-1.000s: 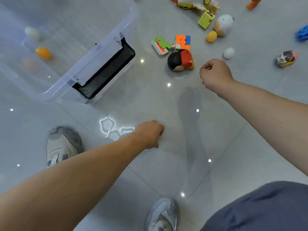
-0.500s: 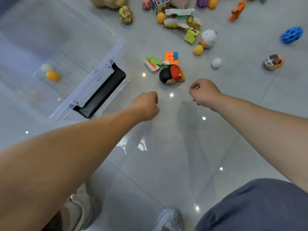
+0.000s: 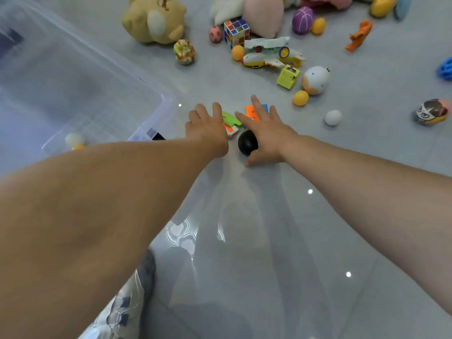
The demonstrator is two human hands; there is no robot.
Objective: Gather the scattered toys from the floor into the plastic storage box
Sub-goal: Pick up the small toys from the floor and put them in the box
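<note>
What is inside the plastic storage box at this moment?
Through the plastic storage box wall, a white ball shows with an orange ball just below it. The left forearm covers the box's near corner, so anything there is hidden.

Left hand (image 3: pixel 208 129): is covering part of the green and white toy (image 3: pixel 231 119); palm side is facing away, contact cannot be confirmed.
Right hand (image 3: pixel 265 132): is hiding most of the orange and blue cube (image 3: pixel 252 110) and all but the black head of the round figure (image 3: pixel 247 142).
Plastic storage box (image 3: pixel 102 69): is running off the left and top edges; its black handle (image 3: pixel 158 136) is mostly lying behind the left forearm.
Box contents: a white ball (image 3: pixel 74 138) is showing blurred through the wall.
Blue ball (image 3: pixel 446 69): is being cut by the right edge.
Plush toys (image 3: pixel 254 11): are being cropped at the top edge.
Shoe (image 3: pixel 127 307): is lying partly under the left arm.
</note>
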